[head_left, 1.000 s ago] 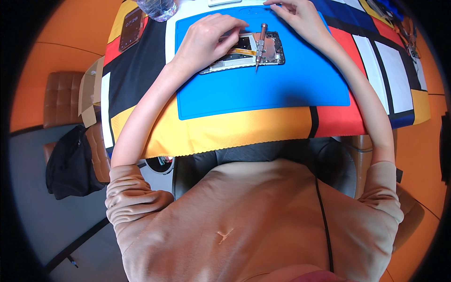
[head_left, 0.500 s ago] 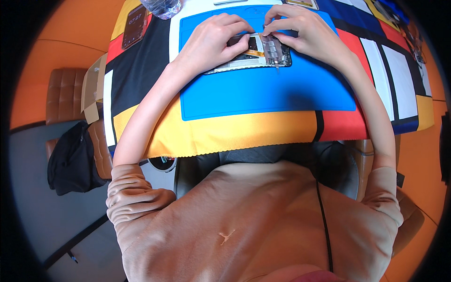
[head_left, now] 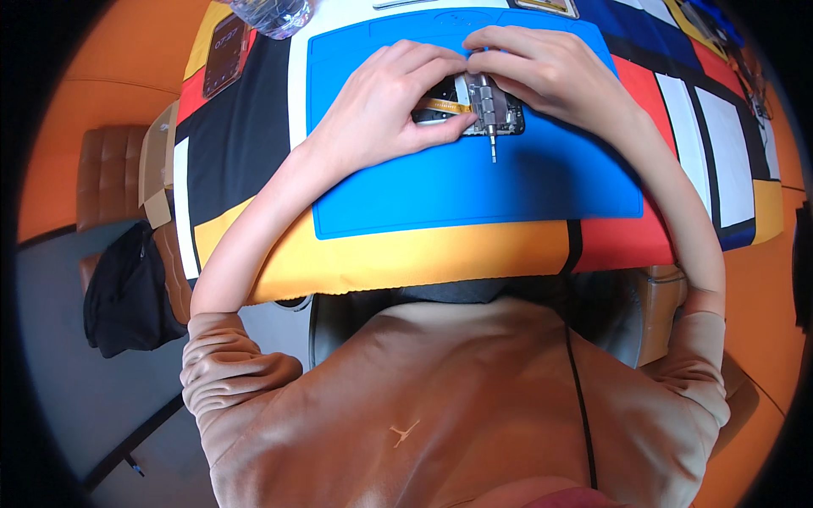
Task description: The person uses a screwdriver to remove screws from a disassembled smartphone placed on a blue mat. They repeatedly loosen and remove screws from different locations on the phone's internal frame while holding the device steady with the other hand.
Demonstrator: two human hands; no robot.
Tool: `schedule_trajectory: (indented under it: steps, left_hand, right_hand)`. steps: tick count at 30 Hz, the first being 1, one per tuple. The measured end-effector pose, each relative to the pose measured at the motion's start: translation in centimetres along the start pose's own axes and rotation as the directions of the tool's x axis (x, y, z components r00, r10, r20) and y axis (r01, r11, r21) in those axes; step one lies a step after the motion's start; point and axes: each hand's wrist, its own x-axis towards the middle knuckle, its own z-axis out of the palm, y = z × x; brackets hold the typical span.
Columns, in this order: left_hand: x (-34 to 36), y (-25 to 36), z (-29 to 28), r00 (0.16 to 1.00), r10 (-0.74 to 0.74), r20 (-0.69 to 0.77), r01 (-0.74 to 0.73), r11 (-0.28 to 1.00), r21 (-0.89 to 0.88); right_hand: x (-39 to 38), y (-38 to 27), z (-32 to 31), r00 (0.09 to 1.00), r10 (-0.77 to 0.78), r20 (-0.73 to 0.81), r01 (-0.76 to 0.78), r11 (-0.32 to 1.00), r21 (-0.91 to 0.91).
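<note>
An opened phone [head_left: 511, 125] with its dark insides showing lies on the blue mat [head_left: 474, 195]. My left hand [head_left: 381, 106] rests on the phone's left part, its fingertips pinching an orange flat cable [head_left: 442, 106]. My right hand [head_left: 546, 72] comes in from the right and holds a small screwdriver [head_left: 485, 100] by its ribbed metal grip. The screwdriver's thin tip [head_left: 494, 155] points toward me, past the phone's near edge. Both hands hide most of the phone.
The mat lies on a tablecloth [head_left: 406, 258] of red, yellow, black and white blocks. A dark phone [head_left: 225, 52] and a clear bottle [head_left: 273, 12] sit far left. Small tools [head_left: 720, 34] lie far right. A cardboard box [head_left: 157, 169] and black bag [head_left: 125, 288] sit left.
My right hand came in from the far right onto the phone and took the screwdriver's grip. My left hand's fingers shifted right onto the orange cable.
</note>
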Motion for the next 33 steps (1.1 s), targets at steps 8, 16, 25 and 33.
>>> schedule_trajectory:
  steps: [8,16,25,33]
  left_hand:
    - [0.2,0.5,-0.5,0.999,0.03,-0.015,-0.031,0.998,-0.047]
    - [0.1,0.1,-0.3,0.987,0.15,-0.063,-0.158,0.976,-0.152]
    - [-0.3,-0.2,-0.6,0.992,0.123,0.011,-0.12,0.981,-0.153]
    - [-0.3,-0.3,-0.6,0.987,0.16,0.01,-0.158,0.983,-0.092]
  right_hand:
    - [-1.2,0.1,-0.2,0.753,0.649,-0.104,-0.461,0.634,0.621]
    - [-1.9,1.3,0.9,0.499,0.866,0.008,-0.375,0.208,0.903]
    - [-1.7,0.8,0.7,0.525,0.85,0.051,-0.463,0.235,0.855]
    - [-1.5,0.5,0.3,0.562,0.826,-0.045,-0.452,0.352,0.82]
